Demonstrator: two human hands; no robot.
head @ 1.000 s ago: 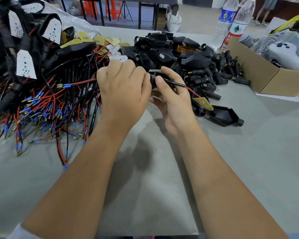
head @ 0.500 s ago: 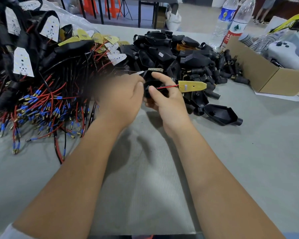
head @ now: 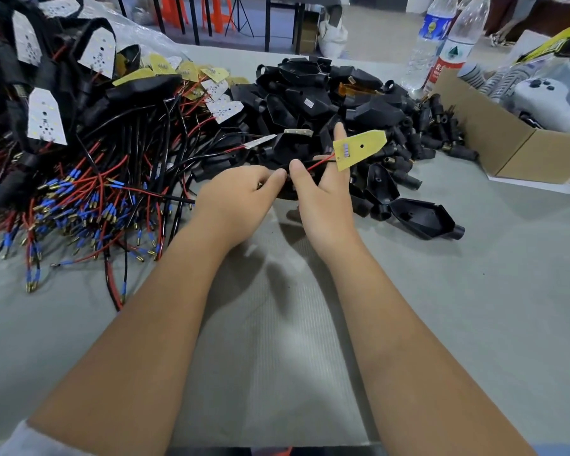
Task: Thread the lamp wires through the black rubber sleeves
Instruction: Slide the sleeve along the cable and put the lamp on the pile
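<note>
My left hand (head: 236, 200) and my right hand (head: 323, 199) meet at the table's middle over a black rubber sleeve (head: 288, 187), mostly hidden between them. The left hand's fingers curl round the wire ends, where a brass tip shows. My right thumb pinches the red wire (head: 320, 163) against the sleeve, with the forefinger stretched up. The wire leads to a yellow lamp board (head: 359, 149) hanging in the air beside that finger.
A heap of wired lamp boards (head: 79, 179) with red and black leads fills the left. Black housings and sleeves (head: 336, 103) are piled behind my hands; one housing (head: 422, 218) lies at the right. A cardboard box (head: 507, 149) and two bottles (head: 441, 44) stand far right.
The yellow board has swung up and tilted beside my right forefinger, which is now stretched out. Both hands have shifted slightly, the left drawing the wire ends leftward.
</note>
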